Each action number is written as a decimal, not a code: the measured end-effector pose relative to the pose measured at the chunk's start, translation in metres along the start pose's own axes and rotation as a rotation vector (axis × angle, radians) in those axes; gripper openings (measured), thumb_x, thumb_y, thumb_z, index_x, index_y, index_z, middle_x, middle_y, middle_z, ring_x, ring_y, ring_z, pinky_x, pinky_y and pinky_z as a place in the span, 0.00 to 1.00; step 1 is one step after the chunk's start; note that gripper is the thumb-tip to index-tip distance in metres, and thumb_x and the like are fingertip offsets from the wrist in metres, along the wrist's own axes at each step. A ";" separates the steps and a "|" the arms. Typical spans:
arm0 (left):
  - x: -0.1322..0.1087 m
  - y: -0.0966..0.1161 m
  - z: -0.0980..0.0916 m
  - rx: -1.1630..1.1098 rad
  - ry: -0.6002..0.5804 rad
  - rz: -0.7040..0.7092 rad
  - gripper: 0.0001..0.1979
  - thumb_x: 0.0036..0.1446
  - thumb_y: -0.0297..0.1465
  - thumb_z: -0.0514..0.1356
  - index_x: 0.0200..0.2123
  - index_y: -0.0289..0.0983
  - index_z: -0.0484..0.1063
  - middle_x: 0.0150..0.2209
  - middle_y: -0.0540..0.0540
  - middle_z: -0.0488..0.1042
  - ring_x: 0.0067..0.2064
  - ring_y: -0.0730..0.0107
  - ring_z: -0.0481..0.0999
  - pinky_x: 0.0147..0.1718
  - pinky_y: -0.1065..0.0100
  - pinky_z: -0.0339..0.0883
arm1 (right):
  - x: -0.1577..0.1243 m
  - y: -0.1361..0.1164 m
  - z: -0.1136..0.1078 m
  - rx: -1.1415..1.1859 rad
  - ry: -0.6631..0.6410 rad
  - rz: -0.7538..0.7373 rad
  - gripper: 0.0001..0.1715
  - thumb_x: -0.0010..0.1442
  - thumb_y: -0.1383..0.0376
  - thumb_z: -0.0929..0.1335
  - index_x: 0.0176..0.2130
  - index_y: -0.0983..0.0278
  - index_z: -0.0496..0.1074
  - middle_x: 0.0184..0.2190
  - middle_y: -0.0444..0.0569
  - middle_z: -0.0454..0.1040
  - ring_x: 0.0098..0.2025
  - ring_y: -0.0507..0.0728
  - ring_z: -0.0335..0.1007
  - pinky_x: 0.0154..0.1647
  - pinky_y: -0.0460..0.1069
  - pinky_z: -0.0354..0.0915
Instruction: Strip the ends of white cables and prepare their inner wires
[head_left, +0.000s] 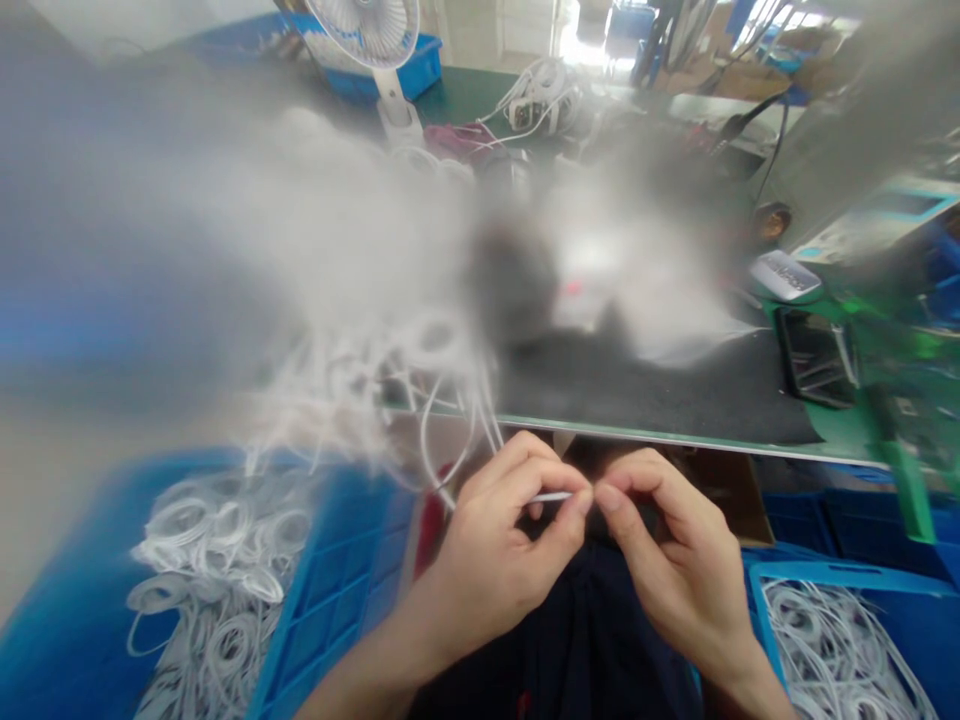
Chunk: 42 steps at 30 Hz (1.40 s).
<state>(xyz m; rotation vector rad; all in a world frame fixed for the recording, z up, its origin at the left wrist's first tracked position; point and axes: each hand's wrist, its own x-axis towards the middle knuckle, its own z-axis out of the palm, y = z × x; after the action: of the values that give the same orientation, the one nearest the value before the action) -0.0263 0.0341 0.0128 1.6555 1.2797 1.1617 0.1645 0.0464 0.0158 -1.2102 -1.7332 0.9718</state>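
Between thumb and fingers, my left hand (517, 530) pinches a thin white cable (551, 497) near its end. From that hand the cable runs up and left toward a pile of coiled white cables (352, 385) at the bench's front edge. My right hand (667, 550) is closed in a pinch, its fingertips meeting those of my left hand at the cable's end. What sits between the right fingertips is too small and hidden to make out. Both hands are just in front of the bench edge, above dark clothing.
A blue crate (300, 620) at lower left holds many white cable coils. At lower right, another blue crate (847, 575) holds more loose cables. On the green bench lie a black mat (660, 395), a dark tray (814, 355) and a white fan (390, 95). A large blur covers the middle.
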 end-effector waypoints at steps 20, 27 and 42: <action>0.019 -0.006 0.004 -0.126 -0.166 -0.043 0.05 0.71 0.26 0.63 0.39 0.37 0.77 0.39 0.49 0.73 0.39 0.73 0.75 0.39 0.73 0.68 | 0.008 0.005 -0.017 0.199 -0.107 0.297 0.16 0.74 0.56 0.71 0.36 0.61 0.75 0.23 0.39 0.68 0.23 0.51 0.63 0.24 0.46 0.60; 0.021 -0.004 0.010 -0.245 -0.206 -0.158 0.05 0.72 0.28 0.63 0.39 0.37 0.77 0.40 0.49 0.72 0.40 0.73 0.75 0.37 0.76 0.70 | 0.006 0.009 -0.023 0.240 -0.104 0.269 0.08 0.74 0.58 0.73 0.45 0.59 0.76 0.34 0.42 0.75 0.32 0.52 0.70 0.34 0.45 0.67; 0.032 -0.002 0.017 -0.161 -0.201 -0.143 0.06 0.72 0.28 0.63 0.38 0.38 0.78 0.39 0.50 0.73 0.39 0.74 0.75 0.34 0.76 0.68 | 0.010 0.011 -0.023 -0.068 0.031 0.021 0.11 0.75 0.66 0.70 0.37 0.60 0.73 0.32 0.42 0.73 0.33 0.53 0.68 0.36 0.48 0.63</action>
<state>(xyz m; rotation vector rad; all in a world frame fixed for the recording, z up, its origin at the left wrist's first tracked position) -0.0081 0.0655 0.0128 1.4962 1.1279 0.9600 0.1874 0.0618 0.0165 -1.2819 -1.7449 0.9086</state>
